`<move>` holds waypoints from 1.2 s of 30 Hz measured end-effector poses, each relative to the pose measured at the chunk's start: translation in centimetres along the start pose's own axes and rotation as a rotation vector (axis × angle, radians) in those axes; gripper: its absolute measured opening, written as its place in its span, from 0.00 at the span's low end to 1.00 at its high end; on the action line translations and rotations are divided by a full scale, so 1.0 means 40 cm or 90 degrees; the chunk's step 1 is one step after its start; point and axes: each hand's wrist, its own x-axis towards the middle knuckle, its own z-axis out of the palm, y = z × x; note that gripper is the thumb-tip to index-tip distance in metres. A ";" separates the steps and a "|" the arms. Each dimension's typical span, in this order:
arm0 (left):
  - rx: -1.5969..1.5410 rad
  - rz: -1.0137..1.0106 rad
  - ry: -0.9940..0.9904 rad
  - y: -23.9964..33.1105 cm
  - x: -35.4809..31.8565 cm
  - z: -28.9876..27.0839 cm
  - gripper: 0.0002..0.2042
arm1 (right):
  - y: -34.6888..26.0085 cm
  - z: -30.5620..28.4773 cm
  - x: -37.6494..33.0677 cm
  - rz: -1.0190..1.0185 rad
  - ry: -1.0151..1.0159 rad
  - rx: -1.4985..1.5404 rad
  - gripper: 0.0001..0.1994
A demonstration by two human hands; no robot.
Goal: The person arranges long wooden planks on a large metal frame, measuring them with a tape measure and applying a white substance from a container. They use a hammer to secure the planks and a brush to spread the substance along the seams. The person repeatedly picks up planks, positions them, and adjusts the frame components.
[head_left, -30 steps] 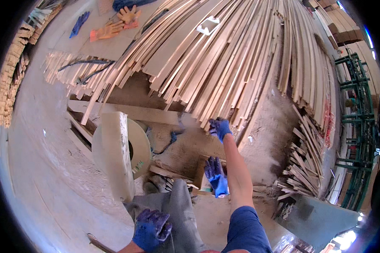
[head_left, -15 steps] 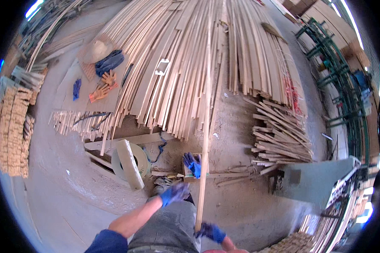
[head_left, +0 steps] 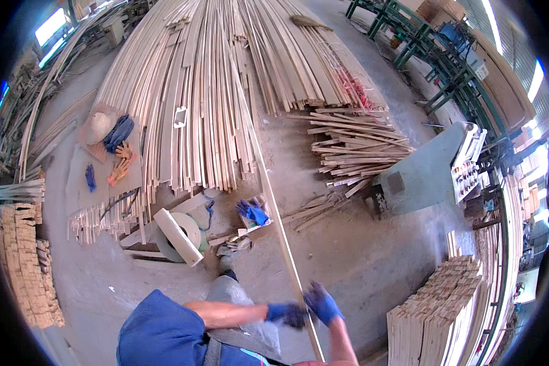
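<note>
Both gloved hands were closed around one long wooden strip [head_left: 273,207]: the left hand [head_left: 288,315] gripped it low down, and the right hand [head_left: 323,303] clasped it just beside, touching the same edge. From the hands the strip ran far forward, its far end lying over the big pile of strips [head_left: 207,91] ahead. It looked thin, light and whippy, likely to sag and sway, with splintery edges; holds spread wider apart, nearer its middle, would probably steady it.
</note>
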 end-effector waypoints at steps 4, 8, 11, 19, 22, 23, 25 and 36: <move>0.259 -0.100 -0.059 -0.247 0.061 0.036 0.19 | -0.124 0.041 0.067 0.193 -0.084 0.577 0.19; 0.116 0.068 0.178 -0.033 -0.012 -0.137 0.29 | 0.044 0.095 -0.295 0.156 -0.017 0.199 0.18; -0.006 0.258 0.186 0.193 -0.063 -0.186 0.37 | 0.130 0.049 -0.684 0.211 0.041 -0.019 0.18; 0.092 0.349 0.495 0.554 0.050 -0.097 0.45 | 0.320 0.013 -1.413 0.593 0.266 -0.335 0.04; 0.047 0.357 0.485 0.642 0.184 -0.107 0.38 | 0.360 0.018 -1.628 0.821 0.342 -0.448 0.09; 0.142 0.363 0.497 0.715 0.192 -0.142 0.36 | 0.378 -0.002 -1.676 0.962 0.275 -0.516 0.11; 0.237 0.445 0.525 0.717 0.306 -0.037 0.19 | 0.360 -0.047 -1.774 0.993 0.300 -0.461 0.09; -0.004 0.251 0.225 0.378 0.604 0.521 0.24 | 0.199 -0.552 -0.765 0.485 0.485 -0.568 0.09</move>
